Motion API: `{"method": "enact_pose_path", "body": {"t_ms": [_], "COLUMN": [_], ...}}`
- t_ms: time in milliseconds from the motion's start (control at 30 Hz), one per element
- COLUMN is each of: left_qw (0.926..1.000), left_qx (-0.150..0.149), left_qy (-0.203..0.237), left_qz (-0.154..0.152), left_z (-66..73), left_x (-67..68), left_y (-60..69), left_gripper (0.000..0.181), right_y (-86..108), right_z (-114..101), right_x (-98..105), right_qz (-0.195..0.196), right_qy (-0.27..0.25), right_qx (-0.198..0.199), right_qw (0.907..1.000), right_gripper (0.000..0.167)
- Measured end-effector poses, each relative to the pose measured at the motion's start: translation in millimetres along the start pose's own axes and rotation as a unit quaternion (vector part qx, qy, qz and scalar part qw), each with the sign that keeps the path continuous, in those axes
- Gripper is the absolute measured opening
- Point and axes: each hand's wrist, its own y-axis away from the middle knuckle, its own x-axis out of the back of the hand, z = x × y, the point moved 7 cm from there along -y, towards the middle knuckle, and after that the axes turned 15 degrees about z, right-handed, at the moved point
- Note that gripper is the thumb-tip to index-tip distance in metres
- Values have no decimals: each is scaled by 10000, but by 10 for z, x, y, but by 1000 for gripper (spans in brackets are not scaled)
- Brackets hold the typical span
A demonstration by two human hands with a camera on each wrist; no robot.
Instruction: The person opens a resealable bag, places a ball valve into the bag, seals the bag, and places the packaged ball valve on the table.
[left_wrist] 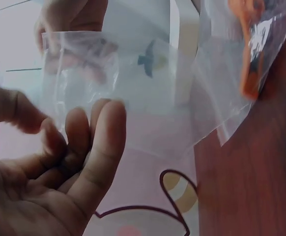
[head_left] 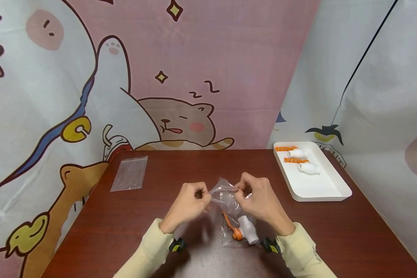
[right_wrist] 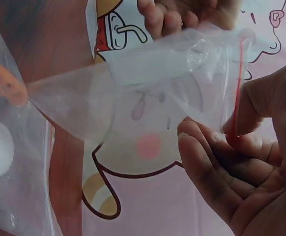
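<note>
Left hand (head_left: 189,202): fingers in a narrow pinch on one edge of the clear bag (head_left: 226,199). Right hand (head_left: 264,199): thumb and fingers pinching the opposite edge, at the red line (right_wrist: 240,88). Bag stretched between the two pinches. Just below, on the near side of the fingers: orange handle (head_left: 237,233) and white fitting (head_left: 248,230), behind plastic, probably in the same bag; folds make it hard to tell. Beyond the left fingers, well left: flat bag (head_left: 129,173) on the desk (head_left: 180,166). Beyond the right fingers, to the right: white tray (head_left: 328,187) with orange pieces (head_left: 296,160) and white pieces (head_left: 309,168).
</note>
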Motion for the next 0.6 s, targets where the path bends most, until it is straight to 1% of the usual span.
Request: {"method": "enact_pose_path", "body": {"t_ms": [100, 267, 367, 433, 533, 600], "left_qw": [9995, 9960, 9944, 9932, 9912, 9905], "left_qx": [-152, -403, -507, -633, -905, -1073], "left_qy": [-263, -711, -770, -794, -791, -706], "left_qz": [-80, -350, -522, -563, -546, -498], "left_z": [13, 38, 49, 59, 77, 87], "left_x": [68, 148, 184, 203, 211, 207], "left_y": [-16, -49, -55, -56, -49, -39], "left_gripper": [23, 25, 26, 25, 23, 21], "right_y": [-10, -16, -17, -15, -12, -12], "right_z": [20, 33, 38, 41, 41, 34], "right_x": [26, 32, 39, 41, 34, 24], "right_qz": [-23, -282, -412, -488, -611, -692], "right_qy": [114, 191, 116, 13, -103, -149], "right_qx": [15, 27, 20, -10, -69, -77], "right_qw": [9999, 9994, 9991, 9988, 9981, 9975], "right_gripper": [27, 28, 27, 26, 24, 24]}}
